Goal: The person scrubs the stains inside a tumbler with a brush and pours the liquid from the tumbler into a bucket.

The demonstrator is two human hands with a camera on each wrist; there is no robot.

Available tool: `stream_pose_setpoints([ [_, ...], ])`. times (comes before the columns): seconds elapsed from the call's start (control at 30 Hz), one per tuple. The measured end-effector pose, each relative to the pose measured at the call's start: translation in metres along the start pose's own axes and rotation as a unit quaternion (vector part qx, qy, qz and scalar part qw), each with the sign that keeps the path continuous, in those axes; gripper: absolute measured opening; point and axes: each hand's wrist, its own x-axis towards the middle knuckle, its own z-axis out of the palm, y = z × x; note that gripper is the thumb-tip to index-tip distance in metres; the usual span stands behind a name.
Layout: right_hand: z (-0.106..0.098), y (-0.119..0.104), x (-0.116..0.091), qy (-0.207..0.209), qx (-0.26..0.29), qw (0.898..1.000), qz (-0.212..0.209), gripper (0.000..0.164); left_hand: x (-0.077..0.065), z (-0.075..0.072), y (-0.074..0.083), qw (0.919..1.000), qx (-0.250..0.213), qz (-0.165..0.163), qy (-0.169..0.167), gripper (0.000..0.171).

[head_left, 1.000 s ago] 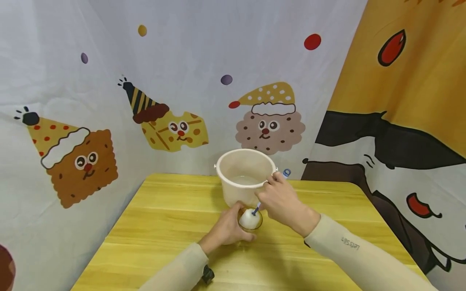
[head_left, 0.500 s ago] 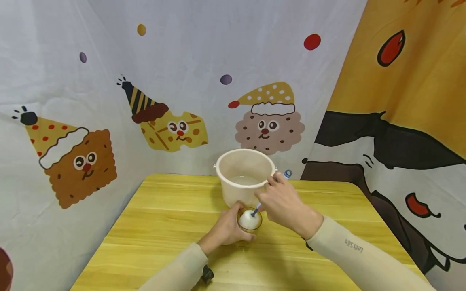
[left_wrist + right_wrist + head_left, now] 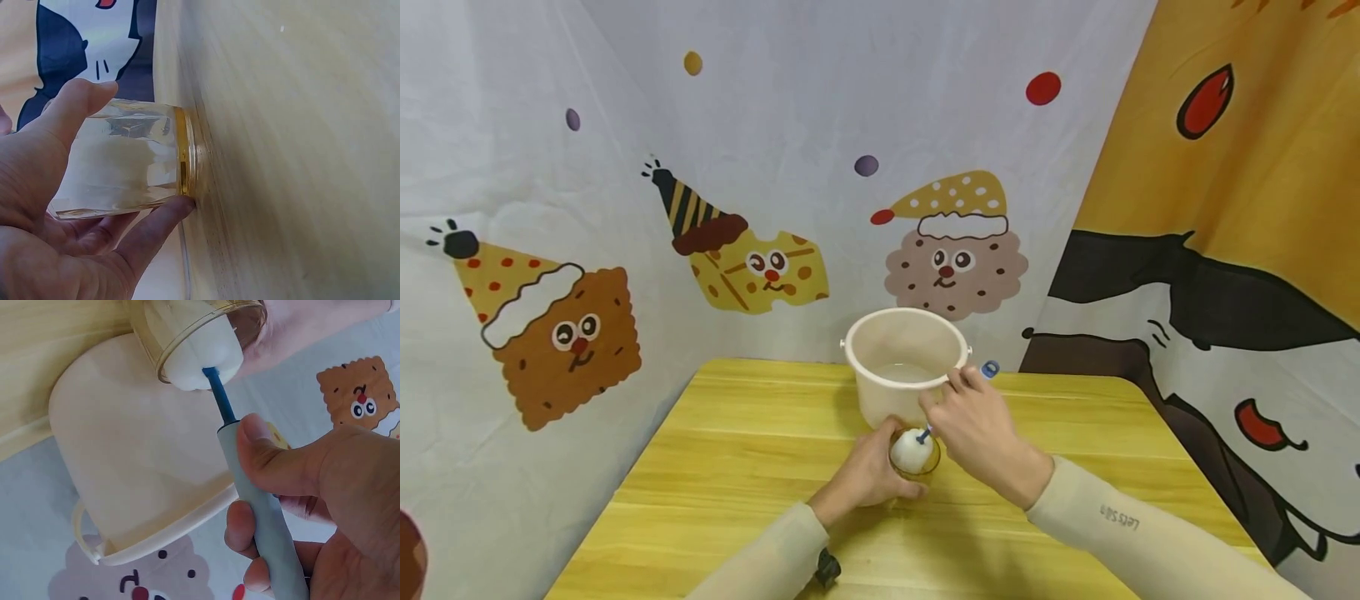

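My left hand (image 3: pixel 871 467) holds an amber-tinted glass cup (image 3: pixel 125 159) around its side. The cup stands on the table with its mouth up. A sponge cup brush has its white sponge head (image 3: pixel 912 452) inside the cup, bulging at the mouth. My right hand (image 3: pixel 976 429) grips the brush's light blue handle (image 3: pixel 259 500), thumb along it, in the right wrist view. A dark blue neck (image 3: pixel 219 397) joins handle and sponge. The handle slants up and to the right in the head view, its looped end (image 3: pixel 990 368) above the fist. The sponge's lower part shows dimly through the glass.
A cream bucket (image 3: pixel 880 404) stands just behind the cup, close to both hands. The wooden table (image 3: pixel 737 442) ends at a curtain (image 3: pixel 775 108) printed with cartoon figures. A small black object (image 3: pixel 828 568) shows at the left wrist.
My right hand and forearm have shifted slightly left and down with the brush, and the sponge head has shifted a little within the cup mouth. The left hand and cup stay almost in place.
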Motion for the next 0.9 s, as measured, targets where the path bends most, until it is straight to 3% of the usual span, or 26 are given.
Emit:
stream_pose_setpoints([
  [0.13,-0.0032,-0.0040,0.0003,0.008,-0.034,0.999,-0.024,0.029,0.0007,-0.0003,0.0001,1.0000,0.001,0.003,-0.002,0.088],
  [0.3,-0.0042,-0.0068,0.0000,0.006,-0.059,0.997,-0.046,0.029,0.0012,0.0002,-0.0011,0.9999,0.006,0.008,-0.005,0.087],
  [0.9,-0.0040,-0.0084,-0.0020,-0.020,-0.023,0.998,-0.052,0.029,-0.0024,-0.0022,0.0000,0.9999,-0.007,0.000,-0.007,0.092],
])
